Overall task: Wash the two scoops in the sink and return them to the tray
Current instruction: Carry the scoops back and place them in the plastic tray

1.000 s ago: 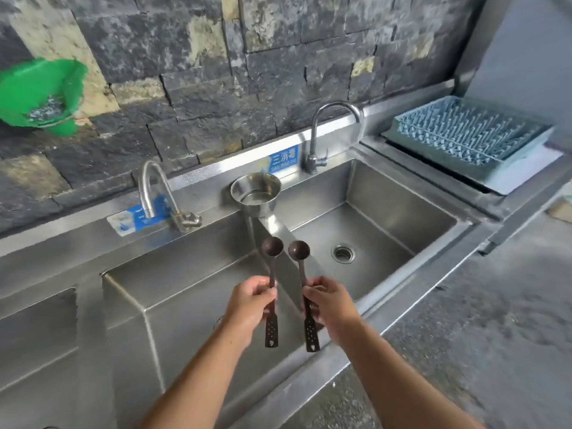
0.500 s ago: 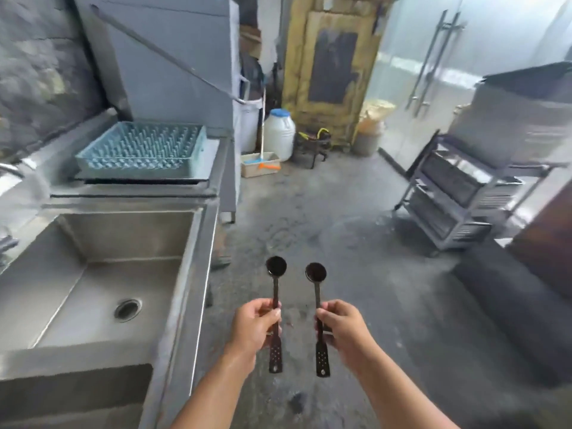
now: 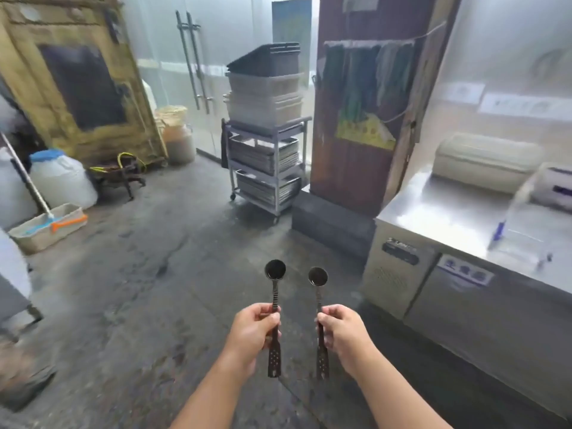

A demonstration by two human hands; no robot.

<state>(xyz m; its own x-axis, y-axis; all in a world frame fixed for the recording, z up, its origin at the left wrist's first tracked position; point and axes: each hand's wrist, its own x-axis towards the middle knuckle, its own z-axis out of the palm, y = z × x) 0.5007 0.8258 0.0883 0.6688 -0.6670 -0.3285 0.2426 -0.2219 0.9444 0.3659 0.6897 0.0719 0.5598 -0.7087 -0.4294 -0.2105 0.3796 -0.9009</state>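
Observation:
Two dark long-handled scoops stand upright in front of me, bowls up. My left hand (image 3: 252, 331) grips the handle of the left scoop (image 3: 275, 275). My right hand (image 3: 340, 331) grips the handle of the right scoop (image 3: 318, 281). Both perforated handle ends hang below my fists. The scoops are apart and roughly parallel, held over a wet concrete floor. A clear tray-like container (image 3: 526, 239) sits blurred on the steel counter (image 3: 439, 218) at the right. The sink is out of view.
A wheeled metal cart (image 3: 266, 168) with stacked bins and trays stands straight ahead. A brown pillar (image 3: 356, 119) rises beside it. The under-counter fridge front (image 3: 458, 292) runs along the right. White jugs (image 3: 62, 178) and a mop tray (image 3: 46, 226) sit at the left.
My view has swung right, away from the sink and dish rack, toward the cart and steel counter. Both hands still hold the scoops upright, now slightly further apart.

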